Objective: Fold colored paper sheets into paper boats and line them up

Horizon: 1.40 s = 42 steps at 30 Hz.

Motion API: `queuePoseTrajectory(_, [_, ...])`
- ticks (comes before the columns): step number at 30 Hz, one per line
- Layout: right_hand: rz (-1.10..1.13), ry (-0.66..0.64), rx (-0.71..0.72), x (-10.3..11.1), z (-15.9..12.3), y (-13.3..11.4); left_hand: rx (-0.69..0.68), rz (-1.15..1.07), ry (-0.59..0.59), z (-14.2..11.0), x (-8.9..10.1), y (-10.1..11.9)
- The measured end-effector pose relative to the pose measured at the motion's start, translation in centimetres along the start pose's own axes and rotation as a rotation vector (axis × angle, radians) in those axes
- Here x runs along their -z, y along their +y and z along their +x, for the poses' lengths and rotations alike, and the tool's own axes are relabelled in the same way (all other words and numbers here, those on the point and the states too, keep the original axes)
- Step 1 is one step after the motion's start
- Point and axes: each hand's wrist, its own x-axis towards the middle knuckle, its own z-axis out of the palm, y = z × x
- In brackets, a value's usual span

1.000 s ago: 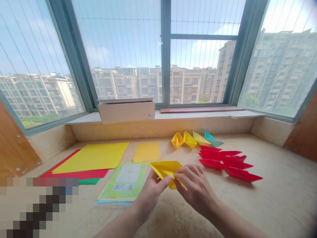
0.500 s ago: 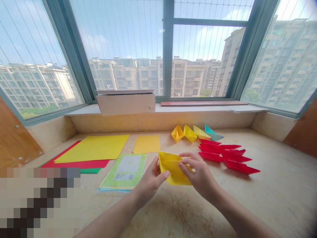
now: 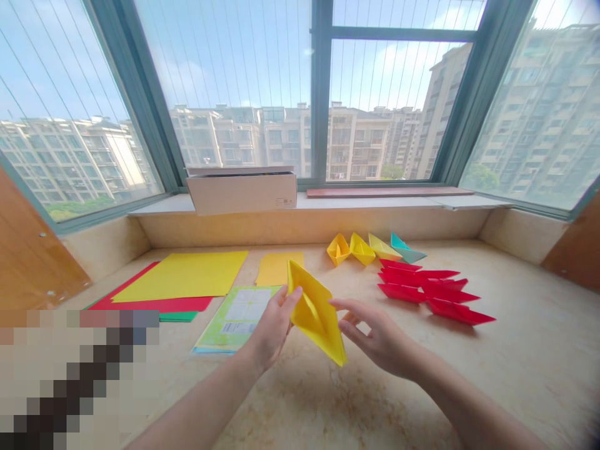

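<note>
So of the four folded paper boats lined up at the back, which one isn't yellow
The teal folded paper boat, at the right-hand end; the other three boats are all shades of yellow.

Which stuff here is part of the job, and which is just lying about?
Likely the job:
folded yellow paper, left hand holding, right hand at its edge
red boats, yellow boats, teal boat
coloured sheets

Likely just lying about:
white box on the sill
brown board beside it
green packet, use unclear

Legible text: none; print on the white box [image 3: 241,194] (lower right corner) and green packet's [image 3: 218,339] barcode label [image 3: 233,327] unreadable.
</note>
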Motion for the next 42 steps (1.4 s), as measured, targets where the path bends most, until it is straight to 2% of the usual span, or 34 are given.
queuePoseTrajectory(4, [-0.042,0.071,-0.007,-0.2,0.2,0.6,0.019,0.038,-0.136,-0.2,0.2,-0.4])
queuePoseTrajectory(7, [-0.034,0.072,0.038,-0.4,0.2,0.4,0.011,0.115,-0.134,-0.4,0.3,-0.8])
queuePoseTrajectory(12, [0.008,-0.003,0.124,-0.7,-0.1,-0.5,0.025,0.208,-0.098,-0.6,0.3,-0.6])
queuePoseTrajectory(16, [-0.016,0.011,0.202,-0.9,-0.2,-0.5,0.042,0.219,-0.145,-0.8,0.1,-0.3])
queuePoseTrajectory(20, [-0.047,-0.034,0.245,-1.2,-0.3,-0.5,0.061,0.253,-0.160,-1.1,-0.1,-0.7])
queuePoseTrajectory(23, [-0.075,-0.042,0.230,-1.1,-0.2,-0.6,0.069,0.261,-0.117,-1.0,0.0,-0.9])
queuePoseTrajectory(26, [-0.087,0.003,0.192,-0.7,0.1,-0.4,0.066,0.182,-0.099,-0.7,0.0,-0.6])
queuePoseTrajectory(32, [-0.093,0.196,0.100,0.1,0.9,0.8,0.106,0.024,-0.236,-1.2,-0.5,0.2])
queuePoseTrajectory(35, [-0.091,0.253,0.038,0.2,1.1,1.2,0.142,-0.013,-0.300,-1.5,-0.7,0.1])
queuePoseTrajectory(38, [-0.073,0.244,0.014,0.2,1.1,1.1,0.150,0.007,-0.294,-1.5,-0.8,-0.1])
queuePoseTrajectory(42, [-0.050,0.202,0.003,0.2,1.0,0.9,0.128,0.023,-0.219,-1.4,-0.7,0.0])
